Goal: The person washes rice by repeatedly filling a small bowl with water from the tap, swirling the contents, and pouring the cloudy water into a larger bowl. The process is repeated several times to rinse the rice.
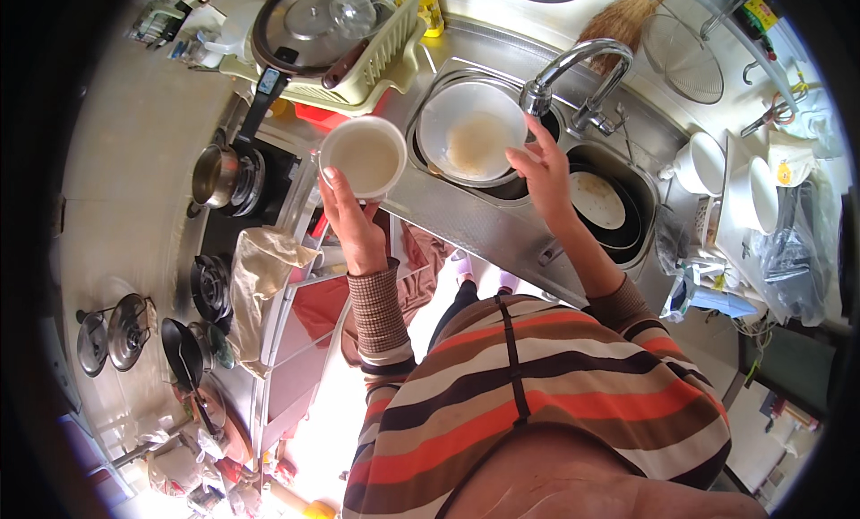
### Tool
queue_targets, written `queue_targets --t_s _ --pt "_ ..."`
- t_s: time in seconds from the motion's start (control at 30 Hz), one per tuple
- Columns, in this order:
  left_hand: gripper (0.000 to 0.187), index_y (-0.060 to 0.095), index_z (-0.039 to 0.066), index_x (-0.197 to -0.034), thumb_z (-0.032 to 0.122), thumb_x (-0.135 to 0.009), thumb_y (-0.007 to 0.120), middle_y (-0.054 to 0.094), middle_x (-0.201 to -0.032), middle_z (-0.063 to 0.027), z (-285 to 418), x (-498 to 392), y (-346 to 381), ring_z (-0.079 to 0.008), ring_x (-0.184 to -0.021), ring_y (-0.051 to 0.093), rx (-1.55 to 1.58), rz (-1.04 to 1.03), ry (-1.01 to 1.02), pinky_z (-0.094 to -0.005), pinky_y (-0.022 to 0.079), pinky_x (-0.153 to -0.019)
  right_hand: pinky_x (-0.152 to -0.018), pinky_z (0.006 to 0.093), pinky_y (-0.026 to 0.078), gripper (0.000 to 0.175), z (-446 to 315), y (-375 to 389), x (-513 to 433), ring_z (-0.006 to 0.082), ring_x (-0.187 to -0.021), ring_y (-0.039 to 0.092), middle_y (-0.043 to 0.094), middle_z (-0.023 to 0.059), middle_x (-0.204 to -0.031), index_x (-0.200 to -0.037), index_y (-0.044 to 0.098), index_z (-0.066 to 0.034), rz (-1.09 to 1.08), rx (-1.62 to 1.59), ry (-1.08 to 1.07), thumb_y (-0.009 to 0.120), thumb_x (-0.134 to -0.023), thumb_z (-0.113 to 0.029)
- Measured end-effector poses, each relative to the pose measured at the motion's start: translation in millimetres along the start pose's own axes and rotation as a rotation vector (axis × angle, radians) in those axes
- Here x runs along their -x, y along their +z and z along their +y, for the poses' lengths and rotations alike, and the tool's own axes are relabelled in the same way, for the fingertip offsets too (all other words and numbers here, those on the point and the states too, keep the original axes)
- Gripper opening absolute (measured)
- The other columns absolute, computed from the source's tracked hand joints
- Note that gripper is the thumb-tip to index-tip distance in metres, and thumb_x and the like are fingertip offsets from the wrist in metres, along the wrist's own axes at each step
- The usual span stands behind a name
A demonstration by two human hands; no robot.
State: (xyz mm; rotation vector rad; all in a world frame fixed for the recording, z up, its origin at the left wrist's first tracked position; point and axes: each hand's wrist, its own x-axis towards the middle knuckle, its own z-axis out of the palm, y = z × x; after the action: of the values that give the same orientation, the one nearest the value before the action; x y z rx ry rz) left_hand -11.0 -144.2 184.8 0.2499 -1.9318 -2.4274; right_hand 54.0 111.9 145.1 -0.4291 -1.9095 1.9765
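My left hand (355,225) holds a round white bowl (363,157) with cloudy liquid in it, thumb at the rim, over the counter's front edge left of the sink. My right hand (543,166) grips the right rim of a wide pale bowl (470,133), tilted over the left sink basin, with a light brown, cloudy substance at its bottom. Beneath this bowl part of a metal vessel's rim shows. The chrome faucet (578,76) arches just above my right hand, its spout near the bowl's rim. Whether water is running cannot be told.
The right basin (645,240) holds a dark pan with a white plate (596,200) in it. A cream dish rack (376,82) with a lidded pan stands behind on the left. A small steel pot (215,175) sits on the stove. White bowls (700,164) stand at the right.
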Motion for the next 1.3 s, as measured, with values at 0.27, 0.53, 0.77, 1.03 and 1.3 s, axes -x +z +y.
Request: queue_targets --t_s 0.27,0.53,0.77,1.03,1.3 --pt "0.067 0.046 0.013 -0.146 0.061 -0.100 0.051 0.060 -0.127 -0.0069 -43 7 11 -0.0181 -0.107 0.063 -0.014 -0.078 -0.098 -0.0360 0.056 -0.079 -0.092 0.0318 0.051 0.064 -47 -1 -10 0.0167 -0.105 0.059 0.066 0.0133 -0.122 -0.149 0.047 -0.0031 -0.078 0.035 -0.302 0.071 -0.091 -0.010" --pt "0.069 0.044 0.012 -0.147 0.063 -0.101 0.048 0.059 -0.131 -0.0065 -59 16 44 -0.0174 -0.114 0.059 0.064 -0.260 -0.221 -0.0354 0.052 -0.084 -0.085 0.0315 0.051 0.060 -76 0 -11 0.0176 -0.091 0.058 0.064 0.0104 -0.099 -0.144 0.052 0.0002 -0.023 0.596 -0.693 0.072 -0.087 0.000" --pt "0.066 0.042 0.014 -0.148 0.061 -0.102 0.046 0.057 -0.137 -0.0072 -54 13 55 -0.0200 -0.122 0.057 0.130 -0.316 -0.233 -0.0396 0.053 -0.089 -0.086 0.0381 0.048 0.056 -90 3 -22 0.0269 -0.085 0.056 0.060 0.0118 -0.091 -0.136 0.057 0.0051 -0.033 0.619 -0.966 0.072 -0.082 0.002" --pt "0.064 0.044 0.014 -0.147 0.060 -0.103 0.046 0.056 -0.137 -0.0074 -54 14 56 -0.0203 -0.122 0.058 0.152 -0.343 -0.237 -0.0395 0.055 -0.088 -0.089 0.0412 0.046 0.056 -117 3 -25 0.0275 -0.085 0.057 0.062 0.0114 -0.091 -0.134 0.057 0.0057 -0.035 0.674 -1.101 0.072 -0.081 0.003" --pt "0.064 0.045 0.013 -0.146 0.060 -0.103 0.045 0.058 -0.134 -0.0078 -63 15 53 -0.0207 -0.120 0.059 0.159 -0.361 -0.252 -0.0390 0.056 -0.086 -0.087 0.0413 0.048 0.057 -142 6 -31 0.0248 -0.080 0.057 0.059 0.0073 -0.082 -0.133 0.058 0.0055 0.021 0.694 -1.336 0.074 -0.078 0.004"
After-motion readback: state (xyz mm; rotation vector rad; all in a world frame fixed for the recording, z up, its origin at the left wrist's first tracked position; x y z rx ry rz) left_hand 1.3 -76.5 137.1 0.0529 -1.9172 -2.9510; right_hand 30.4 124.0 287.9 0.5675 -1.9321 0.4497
